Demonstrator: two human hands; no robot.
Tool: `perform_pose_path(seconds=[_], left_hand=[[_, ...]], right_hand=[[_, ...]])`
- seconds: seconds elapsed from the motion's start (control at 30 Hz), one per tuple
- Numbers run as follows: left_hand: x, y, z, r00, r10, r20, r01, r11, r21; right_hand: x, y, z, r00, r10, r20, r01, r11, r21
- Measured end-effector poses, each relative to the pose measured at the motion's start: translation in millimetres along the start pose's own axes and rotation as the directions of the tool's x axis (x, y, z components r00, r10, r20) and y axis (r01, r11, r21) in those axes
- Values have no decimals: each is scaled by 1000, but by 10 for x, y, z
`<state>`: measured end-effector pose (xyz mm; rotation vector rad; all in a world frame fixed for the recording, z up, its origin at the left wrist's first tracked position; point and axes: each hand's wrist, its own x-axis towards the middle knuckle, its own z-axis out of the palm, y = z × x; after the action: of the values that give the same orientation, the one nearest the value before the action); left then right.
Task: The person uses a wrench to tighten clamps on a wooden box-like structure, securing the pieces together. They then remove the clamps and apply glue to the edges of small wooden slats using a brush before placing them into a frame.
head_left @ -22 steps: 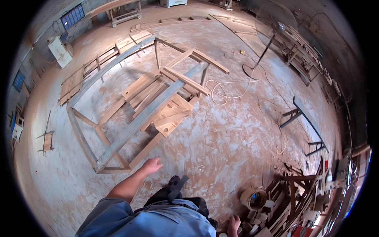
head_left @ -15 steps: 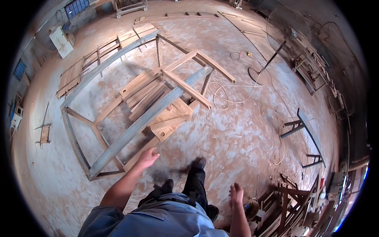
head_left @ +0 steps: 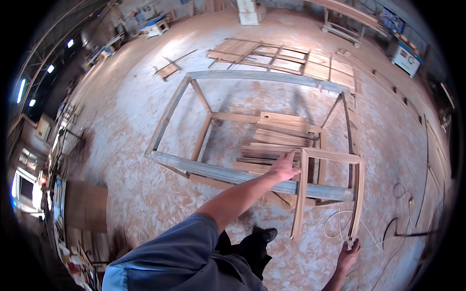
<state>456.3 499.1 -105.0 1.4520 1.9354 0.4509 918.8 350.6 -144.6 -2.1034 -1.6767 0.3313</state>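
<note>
Head view shows the left hand (head_left: 284,167) spread wide, touching the small wooden frame (head_left: 327,191). It stands against the big frame (on the floor), and the right hand (head_left: 348,252) pinches its bottom corner. Lifting it likely needs firmer grips first.

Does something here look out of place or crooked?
Yes. The small wooden frame leans tilted against the big frame, held by both hands. A white cable lies loose in loops on the dusty floor beside it.
</note>
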Motion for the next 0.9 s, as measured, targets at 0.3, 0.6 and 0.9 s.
perform_pose_path(seconds=[0.3,0.6,0.9], left_hand=[[655,563,393,993,-89,-74,96,990,102],[1002,480,614,995,-90,-41,91,995,36],[875,280,403,994,42,-103,-55,991,-120]], right_hand=[[1378,285,348,986,-130,104,150,964,-219],[1630,-205,422,895,166,415,-168,985,-32],[1379,-470,381,957,39,287,-116,960,255]])
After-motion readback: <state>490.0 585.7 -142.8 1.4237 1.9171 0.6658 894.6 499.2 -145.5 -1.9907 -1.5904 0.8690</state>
